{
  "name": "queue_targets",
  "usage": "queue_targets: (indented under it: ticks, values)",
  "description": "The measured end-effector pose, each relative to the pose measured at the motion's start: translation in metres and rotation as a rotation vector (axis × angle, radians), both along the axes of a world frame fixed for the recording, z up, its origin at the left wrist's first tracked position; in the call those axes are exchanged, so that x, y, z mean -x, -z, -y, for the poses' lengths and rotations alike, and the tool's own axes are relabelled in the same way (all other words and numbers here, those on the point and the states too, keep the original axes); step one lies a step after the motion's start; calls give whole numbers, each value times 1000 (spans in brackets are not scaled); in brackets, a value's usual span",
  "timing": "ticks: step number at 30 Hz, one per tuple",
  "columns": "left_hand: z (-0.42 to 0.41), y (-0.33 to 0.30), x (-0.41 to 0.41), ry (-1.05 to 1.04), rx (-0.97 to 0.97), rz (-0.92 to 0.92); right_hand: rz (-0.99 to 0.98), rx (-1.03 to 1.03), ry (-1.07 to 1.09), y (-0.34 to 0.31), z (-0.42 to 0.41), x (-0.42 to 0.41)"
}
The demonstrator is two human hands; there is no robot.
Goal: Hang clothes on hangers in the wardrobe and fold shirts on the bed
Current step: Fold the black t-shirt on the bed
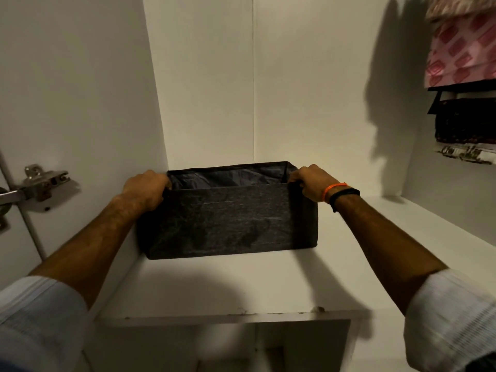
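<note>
Both forearms reach in over the white wardrobe shelf [228,291]. The dark fabric storage bin [228,218] stands upright on the shelf against the left wall, its long axis running left to right, open top facing up. The left hand [146,190] curls over its left rim; the right hand [311,183] grips its right rim. Far right, folded clothes [461,76] are stacked.

a white wardrobe shelf [241,285] carries a dark fabric box [230,224] at its back left corner, against the side wall.
</note>
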State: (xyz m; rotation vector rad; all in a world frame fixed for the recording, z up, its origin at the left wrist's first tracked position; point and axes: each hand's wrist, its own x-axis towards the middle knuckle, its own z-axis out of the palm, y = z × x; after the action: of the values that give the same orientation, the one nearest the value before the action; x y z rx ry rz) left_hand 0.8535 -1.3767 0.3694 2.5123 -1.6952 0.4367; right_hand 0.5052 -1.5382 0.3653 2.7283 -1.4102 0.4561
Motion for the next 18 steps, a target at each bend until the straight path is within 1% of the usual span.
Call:
queue_targets:
  ticks: [4,8,10,13,18]
  values:
    - [1,2,1,6,2,-46,3,2,22,3,-7,-2]
    - [-3,1,8,33,-7,-128,-28,129,5,9,-21,-10]
    - [-9,1,15,51,17,-156,21,152,-41,11,-30,-14]
    - [-24,1,27,75,114,-181,141,129,-147,14,-46,-24]
    - [-65,6,59,12,302,-270,285,75,-300,23,-75,-33]
